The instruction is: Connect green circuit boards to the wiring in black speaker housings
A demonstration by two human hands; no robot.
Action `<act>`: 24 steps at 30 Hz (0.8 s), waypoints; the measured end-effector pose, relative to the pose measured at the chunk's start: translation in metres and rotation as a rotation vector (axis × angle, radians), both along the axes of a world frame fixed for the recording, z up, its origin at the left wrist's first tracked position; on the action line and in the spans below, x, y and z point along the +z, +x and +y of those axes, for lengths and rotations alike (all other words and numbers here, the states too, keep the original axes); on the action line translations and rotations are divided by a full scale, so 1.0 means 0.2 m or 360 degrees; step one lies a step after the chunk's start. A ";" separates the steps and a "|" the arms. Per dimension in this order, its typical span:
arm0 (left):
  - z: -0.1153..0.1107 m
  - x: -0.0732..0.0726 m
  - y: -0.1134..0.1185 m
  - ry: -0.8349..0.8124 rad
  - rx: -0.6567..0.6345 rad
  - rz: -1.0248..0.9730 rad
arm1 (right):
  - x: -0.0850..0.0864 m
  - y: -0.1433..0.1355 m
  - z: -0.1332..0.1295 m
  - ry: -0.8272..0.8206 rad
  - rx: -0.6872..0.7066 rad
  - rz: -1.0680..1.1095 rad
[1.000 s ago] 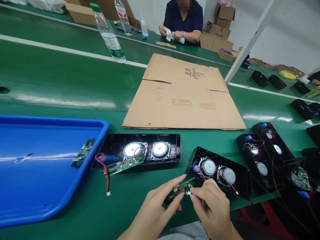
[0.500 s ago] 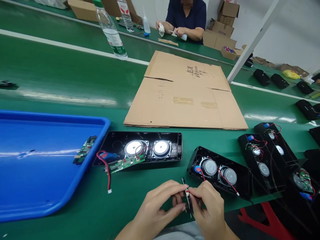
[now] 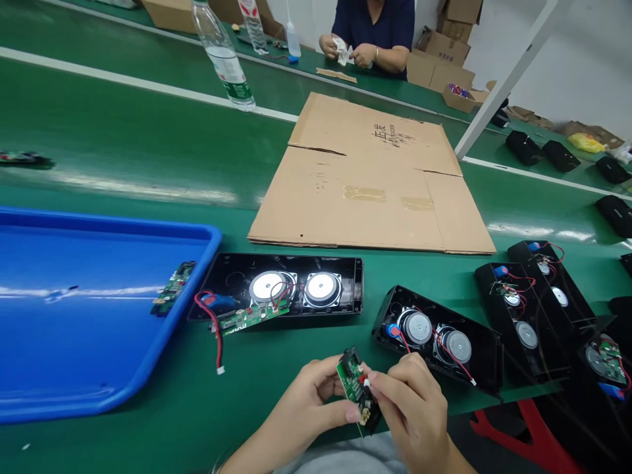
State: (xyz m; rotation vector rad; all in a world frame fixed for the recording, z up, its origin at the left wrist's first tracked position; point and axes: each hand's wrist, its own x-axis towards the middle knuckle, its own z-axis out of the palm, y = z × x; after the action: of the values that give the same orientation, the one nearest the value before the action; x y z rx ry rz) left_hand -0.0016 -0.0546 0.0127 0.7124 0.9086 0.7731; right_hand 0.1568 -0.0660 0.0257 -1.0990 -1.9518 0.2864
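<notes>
In the head view, my left hand (image 3: pixel 316 398) grips a green circuit board (image 3: pixel 353 385) by its edges, its component side tilted up toward me. My right hand (image 3: pixel 412 401) pinches a small white connector plug (image 3: pixel 366 382) with red beside it, against the board; whether it is seated I cannot tell. Just beyond my right hand lies an open black speaker housing (image 3: pixel 476 359) with two round speakers and a blue cylindrical battery (image 3: pixel 392 330). A red wire from that battery runs down behind my right fingers. Farther left, another black housing (image 3: pixel 350 283) has a second circuit board (image 3: pixel 251 318) resting across its front edge.
A blue tray (image 3: pixel 148 355) at left holds another board (image 3: pixel 172 289). Flattened cardboard (image 3: pixel 365 217) lies beyond the housings. More open housings (image 3: pixel 518 316) stand at right. A water bottle (image 3: pixel 224 59) stands farther back. Across the bench a person (image 3: pixel 375 33) handles something white.
The circuit board has turned from edge-on to showing its component face. My right fingers stay pinched at it. The view has shifted slightly.
</notes>
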 end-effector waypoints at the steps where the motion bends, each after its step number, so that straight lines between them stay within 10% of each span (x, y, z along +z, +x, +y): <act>1: 0.00 0.00 0.00 -0.0034 -0.0027 -0.0047 | 0.00 0.00 0.00 0.0012 0.0017 -0.0019; 24: 0.03 0.07 -0.02 0.0728 -0.0368 0.0458 | -0.06 0.06 -0.01 0.0162 0.0211 -0.0046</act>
State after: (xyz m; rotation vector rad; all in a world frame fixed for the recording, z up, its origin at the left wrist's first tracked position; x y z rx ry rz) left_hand -0.0061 -0.0485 0.0269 1.3343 0.8932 0.6860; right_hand 0.1678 -0.0678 0.0144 -0.9147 -2.0459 0.2408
